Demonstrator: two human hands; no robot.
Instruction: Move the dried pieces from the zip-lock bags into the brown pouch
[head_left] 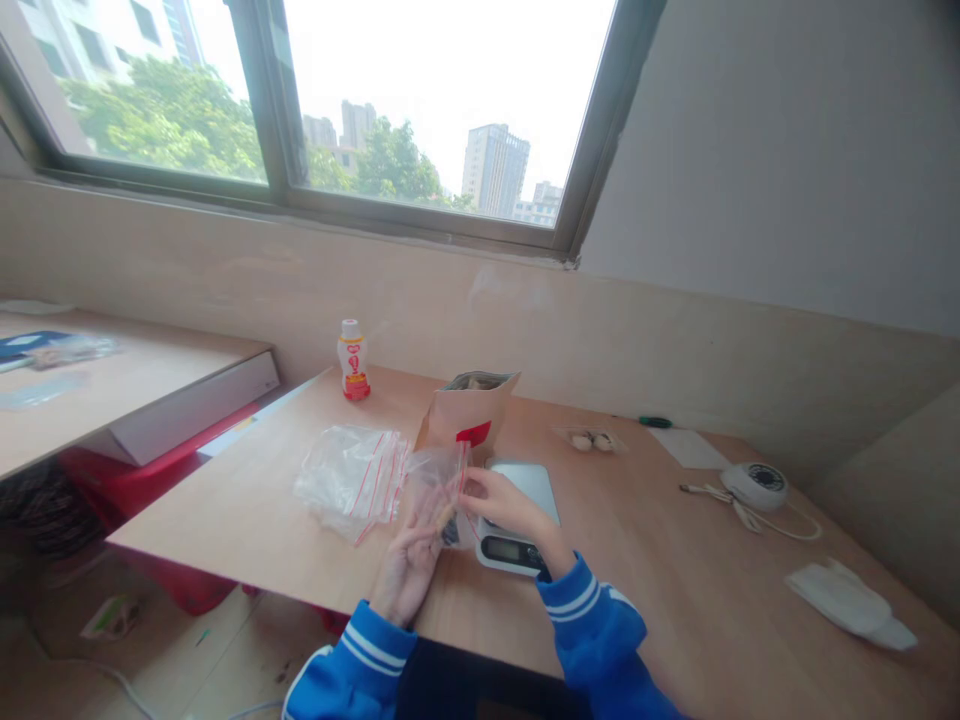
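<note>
My left hand (410,565) lies palm up on the wooden table (675,600), its fingers reaching into a clear zip bag (435,480) with a red seal strip. My right hand (499,500) pinches the bag's red-edged mouth from the right, above a small digital kitchen scale (525,520). What the bag holds is too small to name. A pile of empty clear zip bags (349,478) lies just left of my hands. Behind the scale stands an open brown paper pouch (469,410) with a red label.
A small white and red bottle (352,360) stands at the table's back left. A small filled bag (592,440), a green pen (655,422), white paper (697,447), a round white device with cable (754,485) and a white cloth (851,603) lie right. A second desk (112,390) stands left.
</note>
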